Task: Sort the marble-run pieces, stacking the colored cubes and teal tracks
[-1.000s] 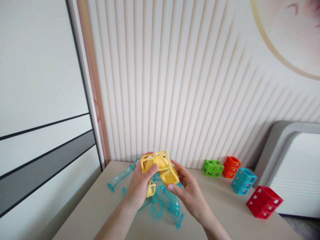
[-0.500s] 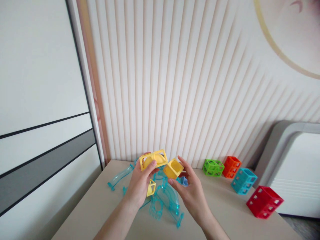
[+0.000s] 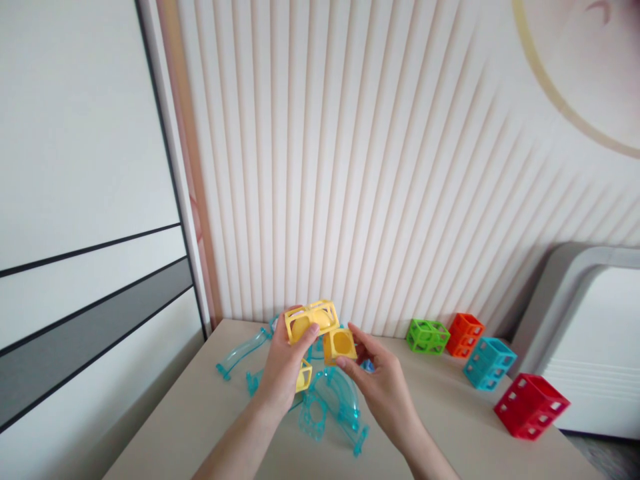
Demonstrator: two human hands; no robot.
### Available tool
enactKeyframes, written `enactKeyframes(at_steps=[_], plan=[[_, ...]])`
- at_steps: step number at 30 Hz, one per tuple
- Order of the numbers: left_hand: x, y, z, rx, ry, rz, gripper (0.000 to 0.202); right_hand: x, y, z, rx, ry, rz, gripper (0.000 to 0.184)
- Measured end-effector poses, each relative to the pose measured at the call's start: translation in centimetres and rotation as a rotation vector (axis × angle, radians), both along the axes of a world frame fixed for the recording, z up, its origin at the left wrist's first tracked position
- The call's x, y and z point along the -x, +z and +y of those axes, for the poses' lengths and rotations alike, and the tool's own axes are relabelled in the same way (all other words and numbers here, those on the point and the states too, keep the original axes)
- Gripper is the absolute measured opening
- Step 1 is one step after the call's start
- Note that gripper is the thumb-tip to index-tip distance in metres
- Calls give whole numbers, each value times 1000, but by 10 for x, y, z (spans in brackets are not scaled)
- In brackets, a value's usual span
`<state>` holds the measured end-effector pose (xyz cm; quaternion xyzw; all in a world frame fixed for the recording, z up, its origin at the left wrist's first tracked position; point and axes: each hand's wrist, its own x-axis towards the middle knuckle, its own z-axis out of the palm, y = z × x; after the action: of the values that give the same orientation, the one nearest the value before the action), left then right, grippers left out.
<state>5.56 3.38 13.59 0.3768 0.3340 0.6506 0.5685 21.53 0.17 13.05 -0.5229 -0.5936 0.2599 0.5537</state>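
Observation:
My left hand (image 3: 283, 370) is closed on a yellow open-frame block piece (image 3: 311, 320), two cubes long, held above the table. A smaller yellow frame (image 3: 303, 375) pokes out under its palm. My right hand (image 3: 377, 383) pinches a single orange-yellow cube (image 3: 339, 345) and holds it just below the right end of the yellow piece, close to or touching it. Below both hands lie clear teal curved track pieces (image 3: 335, 400) on the beige table (image 3: 200, 413).
Along the wall at the right stand a green frame cube (image 3: 427, 335), an orange one (image 3: 465, 333), a teal block (image 3: 489, 362) and a red block (image 3: 531, 405). A white and grey appliance (image 3: 595, 340) stands at the table's right end. A small blue piece (image 3: 368, 365) lies behind my right hand.
My right hand has turned the orange-yellow cube and brought it back in under the right end of the yellow piece. My left hand has hardly moved.

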Motion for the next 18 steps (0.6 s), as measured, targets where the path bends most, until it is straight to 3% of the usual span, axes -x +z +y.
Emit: enactKeyframes(at_steps=[3, 9, 18], plan=[[-1, 2, -5, -54, -77, 47, 59, 0, 5, 1, 11, 22, -25, 58], [-4, -1, -5, -33, -140, 25, 58, -1, 1, 5, 95, 40, 108, 71], [-4, -6, -5, -10, -308, -49, 62, -4, -5, 4, 69, -127, -49, 62]])
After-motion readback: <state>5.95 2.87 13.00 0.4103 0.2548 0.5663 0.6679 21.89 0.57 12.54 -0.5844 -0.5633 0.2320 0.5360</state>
